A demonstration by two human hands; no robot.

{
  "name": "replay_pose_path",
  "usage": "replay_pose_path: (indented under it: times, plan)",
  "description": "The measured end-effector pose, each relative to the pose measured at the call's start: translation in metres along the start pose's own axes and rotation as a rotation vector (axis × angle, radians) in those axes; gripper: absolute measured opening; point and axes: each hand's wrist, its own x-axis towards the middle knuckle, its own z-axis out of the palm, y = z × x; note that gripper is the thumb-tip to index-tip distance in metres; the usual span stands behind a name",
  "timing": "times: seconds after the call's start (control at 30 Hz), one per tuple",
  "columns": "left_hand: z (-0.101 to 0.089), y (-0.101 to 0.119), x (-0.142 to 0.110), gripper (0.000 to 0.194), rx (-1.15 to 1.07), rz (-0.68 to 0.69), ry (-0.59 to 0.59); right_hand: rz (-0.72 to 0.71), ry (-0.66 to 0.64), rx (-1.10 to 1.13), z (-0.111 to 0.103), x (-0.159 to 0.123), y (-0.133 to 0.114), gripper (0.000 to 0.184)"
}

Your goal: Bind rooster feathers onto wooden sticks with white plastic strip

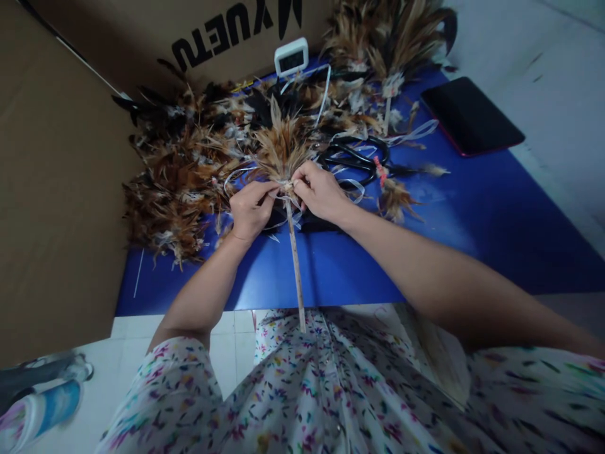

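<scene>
A thin wooden stick (295, 265) points toward me, its near end past the table's front edge. Brown feathers (282, 146) fan out from its far end. My left hand (253, 205) pinches at the binding on the left side of the feather base. On the right side, my right hand (317, 189) pinches the same spot with thumb and forefinger. Clear plastic string loops around the stick just below the fingers. Black-handled scissors (352, 157) lie right behind my right hand. What exactly sits between the fingertips is partly hidden.
Loose brown feathers (174, 183) heap on the blue table (439, 233) at left. Finished-looking feather bundles (397, 38) stand at back right, near a black tablet (472, 116). A small white digital clock (292, 57) leans by a cardboard box (227, 31). A small feather bunch (396, 198) lies right.
</scene>
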Motion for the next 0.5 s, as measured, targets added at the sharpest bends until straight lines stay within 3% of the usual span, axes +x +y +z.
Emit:
replay_pose_path:
  times: [0.3,0.5]
  plan:
    - [-0.004,0.005,0.002,0.021,-0.185,-0.179,-0.084,0.031,-0.021,0.094,0.001,0.001,0.011,0.006]
    - [-0.005,0.005,0.003,0.024,-0.237,-0.234,-0.069,0.029,-0.025,0.150,0.002,0.000,0.015,0.006]
